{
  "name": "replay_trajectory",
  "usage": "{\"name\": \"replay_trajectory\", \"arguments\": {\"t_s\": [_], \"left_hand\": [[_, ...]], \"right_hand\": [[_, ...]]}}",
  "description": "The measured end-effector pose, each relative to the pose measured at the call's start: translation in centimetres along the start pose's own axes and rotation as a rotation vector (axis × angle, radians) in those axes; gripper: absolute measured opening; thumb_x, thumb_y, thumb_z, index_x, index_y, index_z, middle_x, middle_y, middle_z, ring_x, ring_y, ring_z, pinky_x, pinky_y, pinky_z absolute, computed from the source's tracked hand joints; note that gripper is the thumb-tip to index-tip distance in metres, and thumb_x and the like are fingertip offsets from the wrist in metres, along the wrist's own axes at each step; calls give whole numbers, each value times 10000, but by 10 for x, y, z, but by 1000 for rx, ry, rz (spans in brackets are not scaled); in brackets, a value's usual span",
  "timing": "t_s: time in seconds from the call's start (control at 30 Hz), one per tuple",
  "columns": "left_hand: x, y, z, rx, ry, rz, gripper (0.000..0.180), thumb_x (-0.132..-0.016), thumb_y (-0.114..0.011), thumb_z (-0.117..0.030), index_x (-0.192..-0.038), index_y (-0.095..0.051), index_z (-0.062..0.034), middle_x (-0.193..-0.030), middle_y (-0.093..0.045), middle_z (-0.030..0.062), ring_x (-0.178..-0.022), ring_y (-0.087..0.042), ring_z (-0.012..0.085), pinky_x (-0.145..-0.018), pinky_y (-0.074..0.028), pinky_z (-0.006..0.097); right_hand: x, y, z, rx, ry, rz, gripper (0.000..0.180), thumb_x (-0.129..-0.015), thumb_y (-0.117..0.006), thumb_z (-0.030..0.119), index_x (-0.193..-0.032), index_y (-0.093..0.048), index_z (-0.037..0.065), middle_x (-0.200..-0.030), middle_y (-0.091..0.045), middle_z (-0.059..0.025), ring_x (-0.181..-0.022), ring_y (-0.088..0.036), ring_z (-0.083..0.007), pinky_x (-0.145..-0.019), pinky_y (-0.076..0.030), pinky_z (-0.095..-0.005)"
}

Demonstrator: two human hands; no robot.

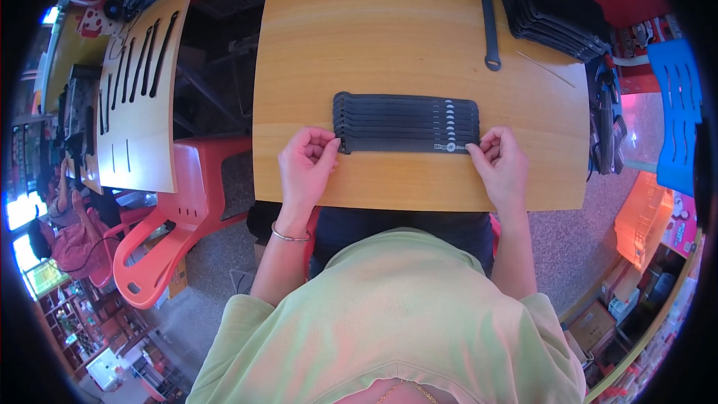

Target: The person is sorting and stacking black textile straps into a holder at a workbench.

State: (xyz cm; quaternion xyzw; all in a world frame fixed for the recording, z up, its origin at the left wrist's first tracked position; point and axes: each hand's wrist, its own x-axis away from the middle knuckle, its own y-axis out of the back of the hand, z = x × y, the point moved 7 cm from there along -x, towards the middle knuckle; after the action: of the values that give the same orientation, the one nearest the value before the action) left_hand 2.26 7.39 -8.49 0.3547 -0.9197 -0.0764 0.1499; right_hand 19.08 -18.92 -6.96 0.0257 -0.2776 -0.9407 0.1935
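Several black cable straps (404, 116) lie across the wooden table in front of me, overlapping in a stepped row, with rounded slotted ends at the left and pale printed marks towards the right. My left hand (308, 161) pinches the left end of the nearest strap (389, 145) between thumb and fingers. At the other end of that same strap, my right hand (499, 164) has its thumb and fingertips closed on the right tip. The nearest strap lies level along the front edge of the row.
A single black strap (488, 22) lies apart at the far right, near a thin stick (546, 69) and stacked black strap bundles (553, 11). On the left are a second table (149, 131) with straps and a red chair (176, 217). A person (71, 232) sits beyond.
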Motion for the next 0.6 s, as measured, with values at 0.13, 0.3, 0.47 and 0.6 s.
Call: {"name": "replay_trajectory", "arguments": {"t_s": [0.13,0.3,0.47,0.6], "left_hand": [[0,1,1,0,-1,-9,72,-819,-644,2,-857,-584,13,-698,-593,5,-552,-541,30,-485,-440,162],[1,2,0,-23,-27,-15,67,-820,-641,5,-855,-584,14,-704,-591,6,-548,-537,32,-485,-439,163],[9,1,-2,84,-20,-69,59,-819,-634,15,-849,-584,5,-774,-606,39,-574,-552,45,-487,-439,166],[45,-27,-47,-479,-667,80,199,-751,-677,-38,-942,-626,-24,-896,-632,105,-815,-621,250,-700,-524,323]], "right_hand": [[-1,-1,-1,2,22,-9,247,-726,-731,42,-849,-517,40,-693,-558,-25,-530,-514,-88,-512,-429,-233],[-1,-1,2,-11,37,-4,256,-716,-731,34,-873,-529,37,-716,-551,-31,-525,-500,-91,-518,-425,-227],[-3,0,-4,-82,17,35,211,-754,-692,12,-920,-564,33,-713,-537,-18,-563,-487,-67,-527,-411,-208],[-6,1,-15,-357,-123,115,161,-804,-645,13,-951,-582,33,-738,-545,-19,-600,-482,-57,-544,-408,-203]]}}
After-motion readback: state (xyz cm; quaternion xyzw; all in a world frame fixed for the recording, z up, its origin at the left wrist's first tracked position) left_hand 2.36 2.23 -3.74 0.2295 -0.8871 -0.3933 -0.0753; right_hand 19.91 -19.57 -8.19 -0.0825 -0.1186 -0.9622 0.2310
